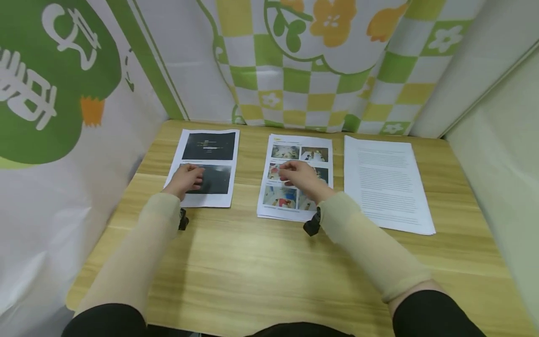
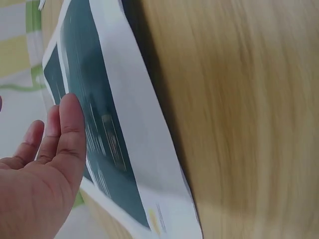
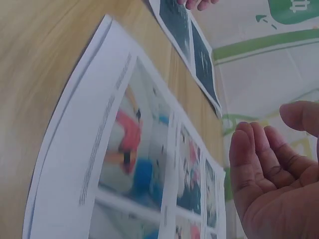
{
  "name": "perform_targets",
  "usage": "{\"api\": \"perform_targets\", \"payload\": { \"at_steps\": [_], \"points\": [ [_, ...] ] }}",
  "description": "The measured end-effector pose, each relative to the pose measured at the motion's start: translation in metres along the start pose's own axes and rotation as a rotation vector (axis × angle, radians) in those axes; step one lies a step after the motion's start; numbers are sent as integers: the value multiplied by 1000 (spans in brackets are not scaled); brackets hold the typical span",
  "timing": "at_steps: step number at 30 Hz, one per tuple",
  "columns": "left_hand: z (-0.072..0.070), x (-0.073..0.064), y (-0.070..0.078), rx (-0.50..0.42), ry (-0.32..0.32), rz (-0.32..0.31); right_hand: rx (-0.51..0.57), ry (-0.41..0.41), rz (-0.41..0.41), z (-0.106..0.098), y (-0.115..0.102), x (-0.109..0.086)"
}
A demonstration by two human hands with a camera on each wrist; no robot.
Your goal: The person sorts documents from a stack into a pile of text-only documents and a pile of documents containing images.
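Observation:
Three stacks of printed paper lie in a row on a wooden table. My left hand (image 1: pixel 185 180) hovers over the left stack (image 1: pixel 212 200), printed with two dark pictures; its fingers are loosely bent and hold nothing. In the left wrist view those fingers (image 2: pixel 72 129) stand above the sheet. Over the middle stack (image 1: pixel 280 214), which carries several colour photos, hangs my right hand (image 1: pixel 305 178). The right wrist view shows its thumb and fingers (image 3: pixel 244 154) apart, with nothing between them. The right stack (image 1: pixel 387 182) bears lines of text, and neither hand touches it.
The wooden table (image 1: pixel 236 276) has its back edge against a green and yellow checked cloth (image 1: pixel 294 93). White sheeting (image 1: pixel 42 224) closes off the left side, and a pale panel (image 1: pixel 501 154) stands at the right. A small black device (image 1: pixel 312 225) sits at my right wrist.

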State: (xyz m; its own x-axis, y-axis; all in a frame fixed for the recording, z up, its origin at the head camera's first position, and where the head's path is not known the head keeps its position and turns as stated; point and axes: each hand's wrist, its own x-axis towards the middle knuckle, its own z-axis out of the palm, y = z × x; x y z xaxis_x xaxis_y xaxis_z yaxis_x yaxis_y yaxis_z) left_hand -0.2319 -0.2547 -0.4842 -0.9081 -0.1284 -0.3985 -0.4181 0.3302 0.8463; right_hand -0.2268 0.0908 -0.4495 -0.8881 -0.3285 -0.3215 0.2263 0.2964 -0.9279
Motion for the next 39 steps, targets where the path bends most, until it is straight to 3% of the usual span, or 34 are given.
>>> {"api": "perform_targets", "payload": {
  "at_steps": [7,17,20,24,27,32,39],
  "points": [
    [-17,1,-3,75,142,3,84,-10,-10,28,-9,15],
    [-52,-8,-14,258,322,-80,113,43,45,80,-12,42],
    [-60,-8,-20,295,330,-88,101,50,50,90,-11,44],
    [-66,-7,-29,380,319,-79,-11,71,57,98,-7,45],
    [-67,-7,-32,395,323,-86,-58,86,69,103,-4,48],
    [-66,-9,-26,362,328,-102,28,77,87,109,-1,56],
    [-65,-4,-24,406,299,-85,168,26,143,117,2,60]
  ]
}}
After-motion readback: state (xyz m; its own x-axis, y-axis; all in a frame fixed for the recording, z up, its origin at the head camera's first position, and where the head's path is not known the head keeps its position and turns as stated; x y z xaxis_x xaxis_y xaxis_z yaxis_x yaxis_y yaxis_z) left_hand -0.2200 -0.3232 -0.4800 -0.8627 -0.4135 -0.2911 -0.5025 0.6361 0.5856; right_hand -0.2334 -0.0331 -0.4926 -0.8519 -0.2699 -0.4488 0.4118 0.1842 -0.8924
